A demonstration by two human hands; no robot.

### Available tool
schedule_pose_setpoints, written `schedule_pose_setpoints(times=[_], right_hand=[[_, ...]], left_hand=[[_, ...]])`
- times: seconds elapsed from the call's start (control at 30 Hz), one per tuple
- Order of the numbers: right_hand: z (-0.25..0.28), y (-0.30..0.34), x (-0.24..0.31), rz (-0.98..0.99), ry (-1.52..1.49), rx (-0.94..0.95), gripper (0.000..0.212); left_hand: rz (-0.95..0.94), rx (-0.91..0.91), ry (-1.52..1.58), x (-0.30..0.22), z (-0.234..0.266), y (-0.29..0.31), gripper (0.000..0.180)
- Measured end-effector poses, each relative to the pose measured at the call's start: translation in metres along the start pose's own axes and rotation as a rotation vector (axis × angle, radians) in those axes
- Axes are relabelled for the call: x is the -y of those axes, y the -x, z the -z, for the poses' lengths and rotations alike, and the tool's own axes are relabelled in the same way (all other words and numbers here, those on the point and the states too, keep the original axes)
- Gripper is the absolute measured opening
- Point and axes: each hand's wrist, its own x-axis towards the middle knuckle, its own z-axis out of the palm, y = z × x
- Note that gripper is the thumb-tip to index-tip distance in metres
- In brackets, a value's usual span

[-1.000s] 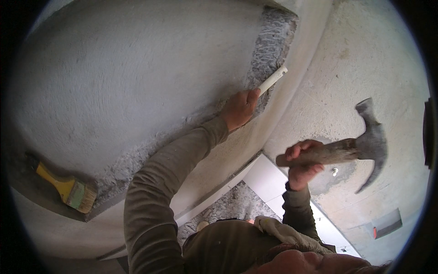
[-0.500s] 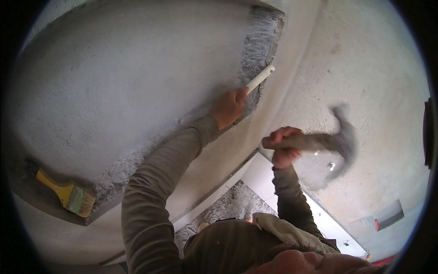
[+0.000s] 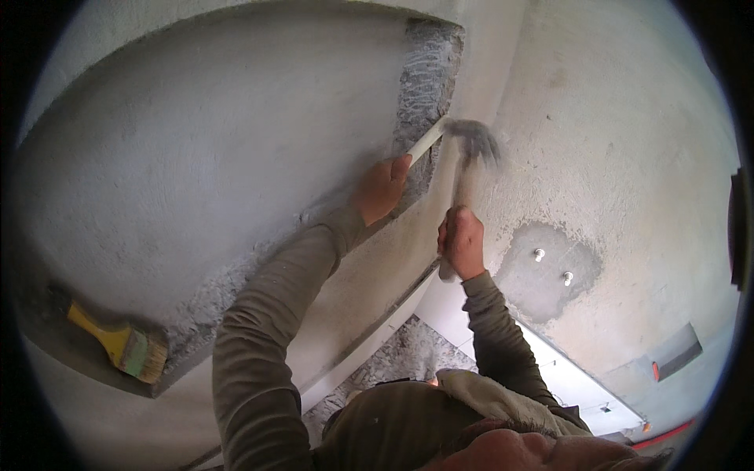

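My left hand (image 3: 381, 191) is closed round a tool with a pale, bar-like handle (image 3: 426, 143), held at a slant against the recess's roughened right edge. Its lower end is hidden by the hand and wrist. A hammer (image 3: 465, 182) is gripped by its wooden handle in my right hand (image 3: 463, 239). The dark hammer head, smeared by motion, is at the upper end of the pale handle and appears to touch it. Above both hands, a strip of chipped, scored mortar (image 3: 424, 78) runs up the recess's edge.
A yellow-handled paintbrush (image 3: 126, 349) lies in the lower left corner of the wall recess (image 3: 196, 133). On the right wall, two white pipe plugs (image 3: 539, 254) stick out of a grey patch. A rectangular wall opening (image 3: 679, 353) sits lower right. Rubble (image 3: 404, 349) covers the floor below.
My right hand has swung the hammer from the right up and left to the end of the pale handle. My left hand keeps its grip; the whole view has shifted slightly.
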Motion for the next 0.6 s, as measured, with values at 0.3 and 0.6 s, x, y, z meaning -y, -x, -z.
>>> schedule_pose_setpoints(times=[0.3, 0.6], right_hand=[[-0.007, 0.014, 0.031, 0.477, -0.647, -0.191, 0.065], [0.008, 0.022, 0.043, 0.152, -0.477, -0.131, 0.059]], left_hand=[[0.024, 0.022, -0.055, 0.007, -0.001, -0.005, 0.059], [-0.002, 0.001, -0.051, 0.001, 0.002, -0.005, 0.057]])
